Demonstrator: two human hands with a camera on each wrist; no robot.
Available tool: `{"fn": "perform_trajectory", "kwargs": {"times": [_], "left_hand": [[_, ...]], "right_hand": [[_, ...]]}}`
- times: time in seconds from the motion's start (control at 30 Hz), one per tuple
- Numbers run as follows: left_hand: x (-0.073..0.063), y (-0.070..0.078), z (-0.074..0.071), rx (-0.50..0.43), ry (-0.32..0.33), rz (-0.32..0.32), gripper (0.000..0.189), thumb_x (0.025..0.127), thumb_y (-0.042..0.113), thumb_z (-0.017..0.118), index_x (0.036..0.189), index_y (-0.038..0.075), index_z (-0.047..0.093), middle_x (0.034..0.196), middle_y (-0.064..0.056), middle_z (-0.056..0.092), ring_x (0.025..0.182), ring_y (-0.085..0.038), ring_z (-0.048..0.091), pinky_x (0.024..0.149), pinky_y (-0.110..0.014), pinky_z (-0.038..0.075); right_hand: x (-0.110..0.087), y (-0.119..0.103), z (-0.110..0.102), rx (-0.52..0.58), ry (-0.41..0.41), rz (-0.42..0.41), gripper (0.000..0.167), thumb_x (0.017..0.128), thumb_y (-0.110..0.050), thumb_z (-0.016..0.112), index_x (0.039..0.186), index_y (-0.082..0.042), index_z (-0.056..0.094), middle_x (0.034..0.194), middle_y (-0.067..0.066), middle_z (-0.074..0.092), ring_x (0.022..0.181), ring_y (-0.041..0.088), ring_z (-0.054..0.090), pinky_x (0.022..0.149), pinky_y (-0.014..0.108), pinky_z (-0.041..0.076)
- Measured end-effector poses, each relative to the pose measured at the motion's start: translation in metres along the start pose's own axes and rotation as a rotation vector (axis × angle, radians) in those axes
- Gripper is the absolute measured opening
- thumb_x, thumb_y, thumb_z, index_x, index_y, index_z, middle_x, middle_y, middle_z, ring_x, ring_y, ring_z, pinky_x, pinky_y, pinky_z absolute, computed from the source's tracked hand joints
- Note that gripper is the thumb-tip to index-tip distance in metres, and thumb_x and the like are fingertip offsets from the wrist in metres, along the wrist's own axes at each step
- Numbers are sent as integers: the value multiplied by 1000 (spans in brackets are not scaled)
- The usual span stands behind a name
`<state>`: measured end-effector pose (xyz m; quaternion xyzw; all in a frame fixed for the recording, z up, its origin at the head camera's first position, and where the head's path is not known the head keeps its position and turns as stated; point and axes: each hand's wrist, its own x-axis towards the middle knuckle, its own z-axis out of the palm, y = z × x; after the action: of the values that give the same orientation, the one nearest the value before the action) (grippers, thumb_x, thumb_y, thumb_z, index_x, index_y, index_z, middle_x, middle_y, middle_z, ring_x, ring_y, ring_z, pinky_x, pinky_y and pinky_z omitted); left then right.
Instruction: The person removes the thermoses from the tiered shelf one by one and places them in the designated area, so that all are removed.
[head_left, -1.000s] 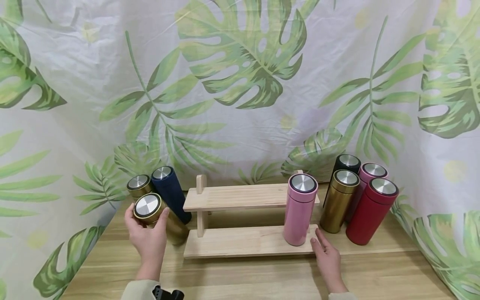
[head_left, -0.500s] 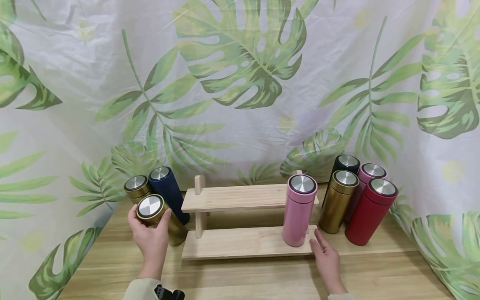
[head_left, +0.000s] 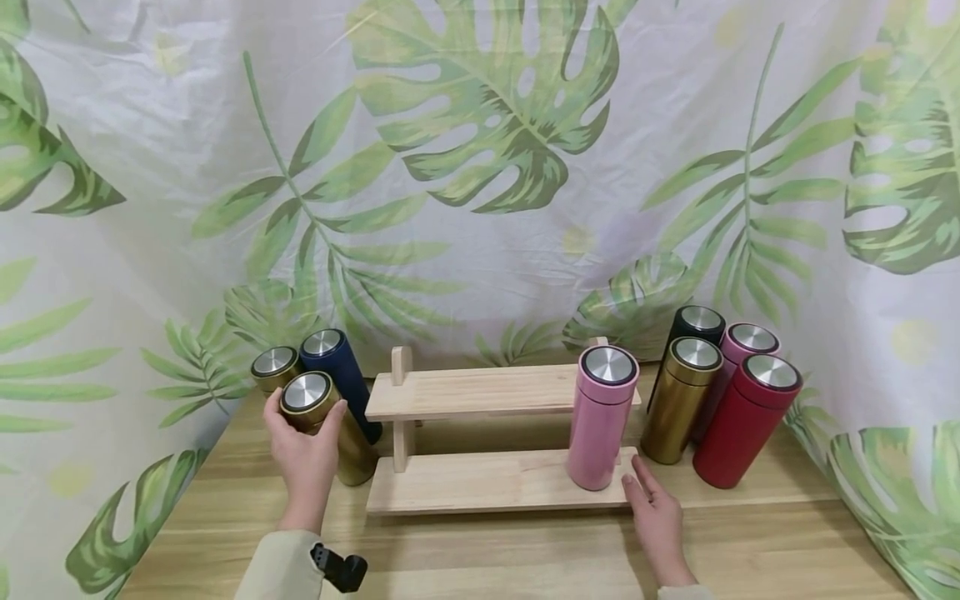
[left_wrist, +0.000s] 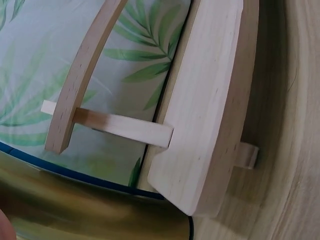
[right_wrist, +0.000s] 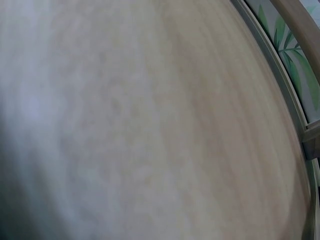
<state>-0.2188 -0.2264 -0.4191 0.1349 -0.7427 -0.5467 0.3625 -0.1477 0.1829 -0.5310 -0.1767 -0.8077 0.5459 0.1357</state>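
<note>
My left hand (head_left: 305, 454) grips a gold thermos bottle (head_left: 352, 450) near its silver-topped lid, with thumb and fingers on opposite sides. In the left wrist view that gold bottle lies across the bottom, with a bit of fingertip (left_wrist: 5, 227) at the corner. A two-tier wooden shelf (head_left: 480, 492) stands in the middle of the table. At the right end of its lower board, my right hand (head_left: 660, 521) rests against the edge with fairly straight fingers. On that same board a pink thermos bottle (head_left: 600, 433) stands upright. The right wrist view shows mostly blurred wood, no hand.
Behind the left hand stand a second gold bottle (head_left: 274, 367) and a navy bottle (head_left: 337, 367). Right of the shelf are a black bottle (head_left: 686, 319), a gold bottle (head_left: 678, 408), a pink bottle (head_left: 753, 339) and a red bottle (head_left: 750, 421). A leaf-print cloth (head_left: 480, 250) hangs behind.
My left hand has shifted the held gold bottle's top slightly right and toward the back. My right hand stays at the shelf end.
</note>
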Motion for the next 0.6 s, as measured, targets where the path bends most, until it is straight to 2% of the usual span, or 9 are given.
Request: {"fn": "perform_trajectory", "kwargs": {"times": [0.17,0.23,0.37,0.43,0.53,0.6], "left_hand": [[7,-4,0,17,-49,3,83,74,18,79,141,13,30,130,-7,46,111,-17,47,82,-12,40],[10,-5,0,25,-78,6,83,75,19,78,141,14,29,130,-8,46,110,-17,48,79,-10,40],[15,-7,1,35,-126,0,83,75,18,78,142,13,28,128,-8,46,109,-18,48,77,-8,39],[18,-7,1,58,-140,-7,84,75,19,78,142,14,28,129,-9,46,111,-19,48,81,-11,39],[21,-4,0,86,-169,-29,84,75,20,78,142,16,27,131,-11,46,114,-22,47,89,-23,40],[22,-2,-1,103,-187,-50,85,75,21,78,142,17,27,133,-13,45,116,-24,46,93,-32,40]], "right_hand": [[-1,-1,-1,4,-7,12,48,94,-32,54,134,-6,49,136,6,49,126,22,42,98,16,36],[-1,-1,-1,6,-8,12,48,94,-32,54,134,-7,49,136,5,48,126,23,42,99,17,36],[-1,-2,-2,8,-10,1,47,94,-32,54,134,-6,49,136,5,48,126,25,42,102,30,36],[-1,-2,-2,9,-11,1,48,94,-32,54,134,-7,49,136,5,48,126,24,42,101,25,36],[-1,-1,-2,13,-17,10,48,94,-33,54,134,-7,48,136,4,48,127,22,41,98,16,35],[-1,-1,-2,16,-19,11,48,94,-33,54,134,-7,48,136,5,48,127,23,41,99,18,35]]}}
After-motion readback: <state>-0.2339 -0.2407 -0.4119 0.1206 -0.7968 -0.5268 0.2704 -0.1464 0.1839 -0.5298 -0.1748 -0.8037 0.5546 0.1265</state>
